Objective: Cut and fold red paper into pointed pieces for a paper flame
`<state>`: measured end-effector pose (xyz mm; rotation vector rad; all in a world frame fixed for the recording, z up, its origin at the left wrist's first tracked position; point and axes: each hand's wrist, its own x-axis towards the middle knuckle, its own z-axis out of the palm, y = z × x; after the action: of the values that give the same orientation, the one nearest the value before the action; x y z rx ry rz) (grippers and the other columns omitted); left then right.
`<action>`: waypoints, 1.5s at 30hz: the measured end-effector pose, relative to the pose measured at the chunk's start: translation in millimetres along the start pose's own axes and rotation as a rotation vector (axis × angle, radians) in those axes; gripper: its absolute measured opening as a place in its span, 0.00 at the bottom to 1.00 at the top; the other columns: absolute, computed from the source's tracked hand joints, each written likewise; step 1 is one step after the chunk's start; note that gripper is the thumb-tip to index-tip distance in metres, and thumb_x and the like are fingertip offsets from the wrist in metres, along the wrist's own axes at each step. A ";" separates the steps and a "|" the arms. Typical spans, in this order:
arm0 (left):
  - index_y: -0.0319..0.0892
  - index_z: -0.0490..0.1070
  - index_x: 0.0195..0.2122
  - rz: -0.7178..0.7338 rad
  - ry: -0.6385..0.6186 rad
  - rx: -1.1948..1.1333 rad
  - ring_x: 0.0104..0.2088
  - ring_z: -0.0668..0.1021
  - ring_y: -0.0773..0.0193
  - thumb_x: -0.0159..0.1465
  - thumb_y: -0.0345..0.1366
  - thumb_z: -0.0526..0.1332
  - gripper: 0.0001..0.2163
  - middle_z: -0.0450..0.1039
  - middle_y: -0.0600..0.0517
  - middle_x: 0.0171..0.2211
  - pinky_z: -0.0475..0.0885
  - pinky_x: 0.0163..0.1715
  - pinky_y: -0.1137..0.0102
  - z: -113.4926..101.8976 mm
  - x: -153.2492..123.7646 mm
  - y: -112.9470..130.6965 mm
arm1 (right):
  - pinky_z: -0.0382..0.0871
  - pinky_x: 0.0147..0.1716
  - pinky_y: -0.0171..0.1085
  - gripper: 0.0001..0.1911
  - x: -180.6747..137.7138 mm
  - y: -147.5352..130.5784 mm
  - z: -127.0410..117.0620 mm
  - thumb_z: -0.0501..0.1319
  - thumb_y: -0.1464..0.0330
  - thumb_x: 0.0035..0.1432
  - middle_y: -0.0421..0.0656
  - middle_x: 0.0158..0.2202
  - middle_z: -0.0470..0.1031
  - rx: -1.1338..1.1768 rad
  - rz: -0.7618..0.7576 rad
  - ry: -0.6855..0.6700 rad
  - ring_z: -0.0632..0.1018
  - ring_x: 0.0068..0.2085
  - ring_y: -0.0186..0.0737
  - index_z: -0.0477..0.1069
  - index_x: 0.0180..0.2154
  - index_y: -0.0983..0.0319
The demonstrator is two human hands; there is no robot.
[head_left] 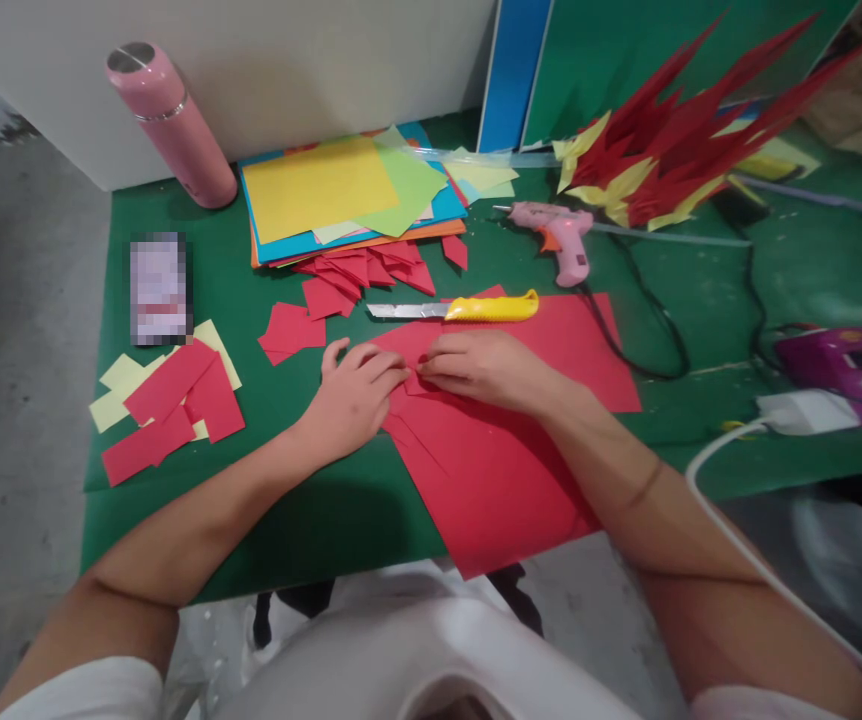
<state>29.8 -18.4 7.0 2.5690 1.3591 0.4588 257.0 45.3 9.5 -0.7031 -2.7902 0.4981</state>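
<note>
Large red paper sheets (pixel 506 470) lie in front of me on the green table (pixel 176 520). My left hand (pixel 352 395) and my right hand (pixel 480 367) meet at the sheets' upper left part. Both have their fingers pressed together on a small red paper piece (pixel 410 378) where the fingertips touch. A yellow-handled utility knife (pixel 461 309) lies just beyond my hands, blade pointing left. Small red paper pieces (pixel 348 275) are scattered behind it.
A pink bottle (pixel 172 125) stands at the back left. Stacked coloured paper (pixel 341 190) lies at the back centre. A pink glue gun (pixel 562 235) with a black cord rests at right, near a red-and-yellow spiky paper craft (pixel 671 150). Red and yellow rectangles (pixel 168 400) lie at left.
</note>
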 end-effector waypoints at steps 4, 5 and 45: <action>0.46 0.73 0.52 0.000 -0.003 0.026 0.52 0.73 0.55 0.66 0.27 0.54 0.16 0.77 0.51 0.52 0.53 0.60 0.51 0.8 -0.1 0.6 | 0.69 0.35 0.37 0.21 -0.8 1.7 0.1 0.48 0.65 0.72 0.49 0.39 0.80 -0.001 0.003 0.008 0.78 0.38 0.42 0.78 0.38 0.63; 0.46 0.73 0.53 0.003 -0.005 0.033 0.52 0.73 0.55 0.66 0.27 0.54 0.17 0.77 0.50 0.52 0.53 0.60 0.51 1.2 -0.3 0.6 | 0.69 0.36 0.37 0.21 -1.2 2.2 -0.3 0.48 0.64 0.72 0.49 0.39 0.80 0.009 0.002 0.014 0.78 0.39 0.42 0.79 0.39 0.63; 0.44 0.76 0.47 0.012 0.073 0.075 0.49 0.73 0.53 0.65 0.27 0.55 0.14 0.77 0.47 0.44 0.57 0.60 0.49 2.7 -1.2 -1.8 | 0.64 0.41 0.45 0.22 -2.3 2.9 -16.9 0.56 0.53 0.66 0.51 0.43 0.78 -0.213 -0.098 0.029 0.74 0.43 0.49 0.78 0.49 0.61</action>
<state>28.8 -18.5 3.7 2.6462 1.4116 0.5182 265.1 51.1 23.6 -0.6048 -2.8602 0.1731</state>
